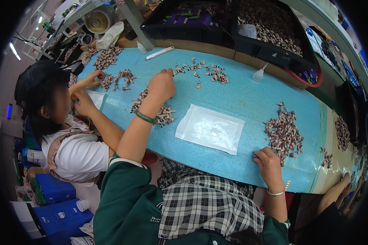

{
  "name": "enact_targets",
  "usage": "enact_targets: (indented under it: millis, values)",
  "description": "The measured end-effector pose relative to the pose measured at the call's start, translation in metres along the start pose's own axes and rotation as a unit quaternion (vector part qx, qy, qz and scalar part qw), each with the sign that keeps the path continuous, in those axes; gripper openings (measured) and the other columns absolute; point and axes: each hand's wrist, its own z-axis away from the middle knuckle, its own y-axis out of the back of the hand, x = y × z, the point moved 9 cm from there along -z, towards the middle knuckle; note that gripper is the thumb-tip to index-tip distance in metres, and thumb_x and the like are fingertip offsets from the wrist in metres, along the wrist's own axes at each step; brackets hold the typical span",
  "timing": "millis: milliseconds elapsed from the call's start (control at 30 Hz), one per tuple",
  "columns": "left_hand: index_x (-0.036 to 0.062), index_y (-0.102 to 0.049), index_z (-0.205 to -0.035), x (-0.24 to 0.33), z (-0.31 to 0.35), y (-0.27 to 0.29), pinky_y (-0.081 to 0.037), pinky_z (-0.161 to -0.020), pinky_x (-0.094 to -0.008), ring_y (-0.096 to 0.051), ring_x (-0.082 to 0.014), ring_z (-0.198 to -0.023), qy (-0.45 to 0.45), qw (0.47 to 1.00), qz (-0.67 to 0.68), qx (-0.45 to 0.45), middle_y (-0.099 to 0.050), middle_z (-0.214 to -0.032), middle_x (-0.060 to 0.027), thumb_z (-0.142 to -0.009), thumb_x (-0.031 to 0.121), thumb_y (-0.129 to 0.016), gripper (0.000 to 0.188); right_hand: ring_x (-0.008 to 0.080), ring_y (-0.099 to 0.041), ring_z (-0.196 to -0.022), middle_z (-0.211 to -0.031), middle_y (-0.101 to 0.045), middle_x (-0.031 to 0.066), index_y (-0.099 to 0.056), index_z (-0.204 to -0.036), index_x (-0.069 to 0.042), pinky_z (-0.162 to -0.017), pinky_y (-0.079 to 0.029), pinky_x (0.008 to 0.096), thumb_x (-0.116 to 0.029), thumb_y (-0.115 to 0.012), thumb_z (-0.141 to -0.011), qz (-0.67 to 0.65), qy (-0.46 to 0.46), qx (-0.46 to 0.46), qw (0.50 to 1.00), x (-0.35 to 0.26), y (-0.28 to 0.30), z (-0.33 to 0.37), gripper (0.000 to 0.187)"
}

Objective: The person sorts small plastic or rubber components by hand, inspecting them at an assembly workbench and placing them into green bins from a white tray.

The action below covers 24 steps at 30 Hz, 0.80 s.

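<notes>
My left hand reaches over the blue tabletop with its fingers curled closed. Its fingertips are at the edge of a loose group of small brown-and-white pieces; what they grip, if anything, is hidden. Under my left wrist lies another heap of such pieces. My right hand is near the table's front edge, thumb and fingers pinched together on something too small to name. It is beside a larger pile of the pieces. Between my hands lies a flat white plastic bag.
A small dropper bottle and a white pen-like tool lie toward the back. Black bins stand along the far edge. At left a co-worker handles similar pieces; another person's hands show at far right.
</notes>
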Motion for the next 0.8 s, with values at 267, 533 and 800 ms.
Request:
enact_targets:
  millis: [267,533,800]
  values:
    - [0.0023,-0.053,-0.095,0.073,0.074,0.029,-0.049,-0.053,-0.0221,-0.061,-0.0118,-0.064,0.079,0.714,0.681,-0.142,-0.063,-0.084,-0.009,-0.084,-0.004,-0.055,0.013,0.0261,-0.062,-0.066,-0.081,-0.062,0.0117,-0.067,-0.088,-0.001,-0.059,-0.05,0.0338,0.001,-0.069,-0.072,-0.204,-0.026,-0.084,0.975,-0.036,-0.02,-0.045,0.016]
    - [0.0032,-0.054,-0.09,0.08,0.161,0.006,-0.047,-0.049,-0.0213,-0.059,-0.0113,-0.057,0.16,0.608,0.762,-0.157,-0.059,-0.077,-0.0065,-0.086,0.0,-0.057,0.005,0.027,-0.061,-0.072,-0.079,-0.06,0.0081,-0.067,-0.082,-0.006,-0.062,-0.05,0.0369,-0.014,-0.07,-0.074,-0.035,0.098,-0.072,0.992,-0.079,-0.055,-0.091,0.011]
    - [0.0012,-0.056,-0.094,0.062,0.188,-0.01,-0.049,-0.052,-0.0224,-0.061,-0.0122,-0.059,0.183,0.56,0.795,-0.147,-0.062,-0.077,-0.0079,-0.086,-0.002,-0.057,0.009,0.0236,-0.06,-0.077,-0.077,-0.059,0.0066,-0.065,-0.077,-0.005,-0.062,-0.05,0.0355,-0.014,-0.068,-0.074,0.128,0.143,-0.093,0.977,-0.098,-0.071,-0.1,0.009]
